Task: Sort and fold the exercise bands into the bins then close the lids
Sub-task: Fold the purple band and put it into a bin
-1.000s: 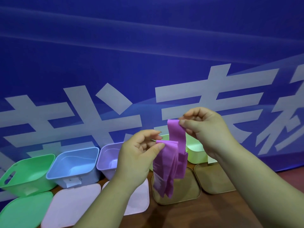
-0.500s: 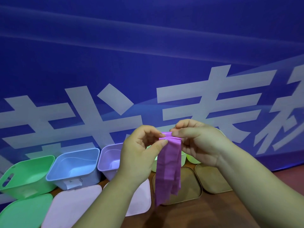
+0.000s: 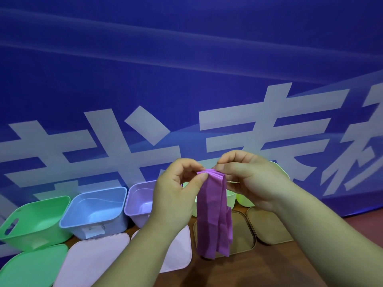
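Observation:
A purple exercise band point(image 3: 213, 214), folded into several hanging layers, dangles in the air above the table. My left hand point(image 3: 176, 195) pinches its top edge from the left. My right hand point(image 3: 248, 179) pinches the same top fold from the right. Below and behind stand open bins in a row: a green bin point(image 3: 35, 220), a blue bin point(image 3: 95, 212), a purple bin point(image 3: 138, 201), and two pale yellow-green bins point(image 3: 246, 199) mostly hidden by my hands.
Lids lie in front of the bins on the brown table point(image 3: 275, 264): a green lid point(image 3: 31, 268), two pink lids point(image 3: 93, 259), and two tan lids point(image 3: 269, 226). A blue banner with white characters point(image 3: 186, 79) closes off the back.
My right hand brought the raised end of the band down onto the stack my left hand holds. Both hands now pinch the top together and the band hangs longer and narrower.

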